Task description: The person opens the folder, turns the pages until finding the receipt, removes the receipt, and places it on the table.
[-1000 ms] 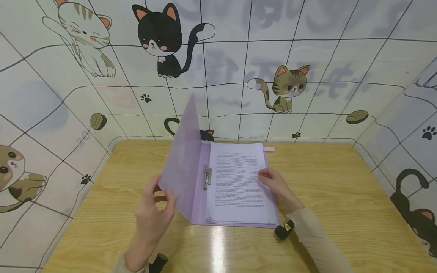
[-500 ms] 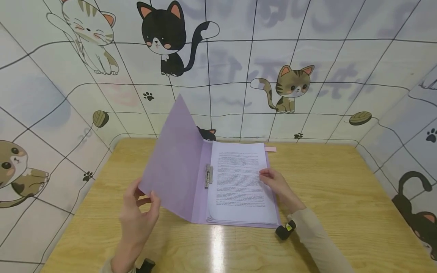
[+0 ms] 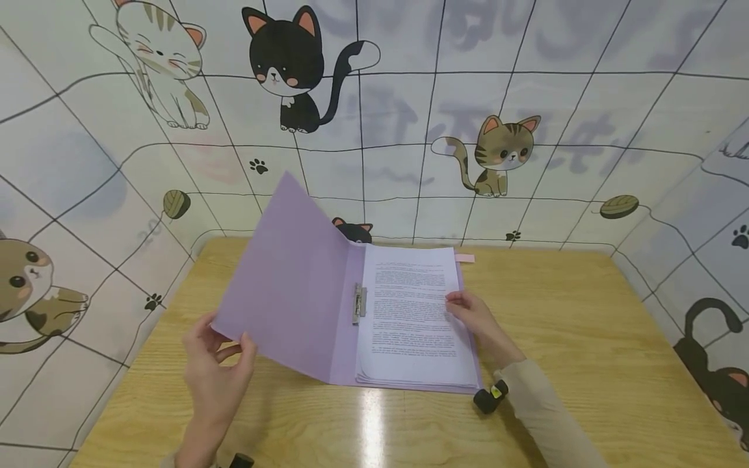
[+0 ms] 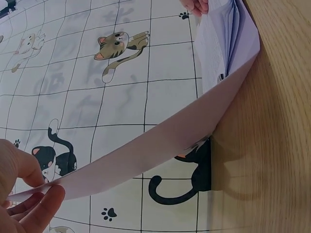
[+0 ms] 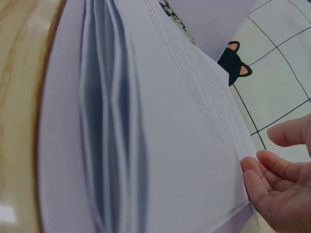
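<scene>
A lilac clip folder (image 3: pixel 287 279) lies open on the table, its cover raised and leaning to the left. My left hand (image 3: pixel 213 377) pinches the cover's lower outer corner between thumb and fingers; the left wrist view shows the cover's edge (image 4: pixel 141 148) running up to the spine. A stack of printed paper (image 3: pixel 412 312) rests on the right side, beside a metal clip (image 3: pixel 359 304) on the spine. At the stack's right edge, my right hand (image 3: pixel 480 322) touches the sheets with relaxed fingertips (image 5: pixel 250 165), its thumb held apart from them.
A small pink tab (image 3: pixel 465 258) sticks out past the folder's top right. The wooden table (image 3: pixel 556 305) meets a wall (image 3: pixel 398 175) printed with cartoon cats behind it, with side walls at left and right. A dark wrist device (image 3: pixel 490 396) sits by the right sleeve.
My left hand has moved left and slightly down, swinging the folder's cover wider from near upright. My right hand has stayed at the paper's edge.
</scene>
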A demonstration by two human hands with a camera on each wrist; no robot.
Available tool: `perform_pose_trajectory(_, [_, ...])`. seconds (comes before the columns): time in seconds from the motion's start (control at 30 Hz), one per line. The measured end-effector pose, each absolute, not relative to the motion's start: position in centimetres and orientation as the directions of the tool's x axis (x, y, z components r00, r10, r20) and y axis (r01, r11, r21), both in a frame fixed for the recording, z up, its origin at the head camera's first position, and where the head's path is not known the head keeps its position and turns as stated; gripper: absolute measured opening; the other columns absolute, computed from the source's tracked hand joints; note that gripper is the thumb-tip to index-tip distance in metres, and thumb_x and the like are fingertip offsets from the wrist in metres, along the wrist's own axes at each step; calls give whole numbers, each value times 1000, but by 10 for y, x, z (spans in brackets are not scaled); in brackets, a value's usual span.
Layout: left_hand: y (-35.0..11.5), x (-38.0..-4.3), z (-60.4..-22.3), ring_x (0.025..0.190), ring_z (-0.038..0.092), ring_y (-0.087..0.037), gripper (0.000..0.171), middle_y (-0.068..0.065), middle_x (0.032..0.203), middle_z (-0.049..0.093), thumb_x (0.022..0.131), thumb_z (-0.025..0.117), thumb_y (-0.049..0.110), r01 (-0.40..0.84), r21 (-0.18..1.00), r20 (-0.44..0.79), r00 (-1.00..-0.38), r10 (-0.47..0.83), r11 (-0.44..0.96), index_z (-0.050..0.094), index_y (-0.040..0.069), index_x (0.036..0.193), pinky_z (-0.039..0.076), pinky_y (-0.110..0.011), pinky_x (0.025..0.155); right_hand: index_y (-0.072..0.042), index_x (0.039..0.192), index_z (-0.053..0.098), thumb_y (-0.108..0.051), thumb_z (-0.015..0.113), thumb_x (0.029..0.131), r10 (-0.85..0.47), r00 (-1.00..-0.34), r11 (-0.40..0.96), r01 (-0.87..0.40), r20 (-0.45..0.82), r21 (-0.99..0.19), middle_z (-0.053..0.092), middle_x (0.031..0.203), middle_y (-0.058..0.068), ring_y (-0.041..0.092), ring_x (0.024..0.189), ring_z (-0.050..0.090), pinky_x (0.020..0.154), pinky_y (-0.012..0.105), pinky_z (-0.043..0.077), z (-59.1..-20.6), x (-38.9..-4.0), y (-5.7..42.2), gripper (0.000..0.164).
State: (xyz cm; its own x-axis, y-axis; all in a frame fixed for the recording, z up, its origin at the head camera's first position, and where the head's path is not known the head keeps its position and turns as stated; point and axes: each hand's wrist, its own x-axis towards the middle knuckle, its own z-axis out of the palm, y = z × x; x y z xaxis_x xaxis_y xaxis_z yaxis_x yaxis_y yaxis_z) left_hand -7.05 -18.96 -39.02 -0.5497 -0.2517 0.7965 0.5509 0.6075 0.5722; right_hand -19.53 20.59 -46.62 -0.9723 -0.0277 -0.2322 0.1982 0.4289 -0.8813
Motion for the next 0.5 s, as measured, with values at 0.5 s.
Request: perform_pose_trajectory(0.5, [-215,-66,-401,68,54,9,58,5,91,56,65,62,-20,347,739,630,-659,-411,577,39,-17,119,46,-6,55,3,122,50,-15,52,93,-38,-975,432,182,-220,-883,54,121,21,33,112,49,98,45,37,-468,-196,208,34])
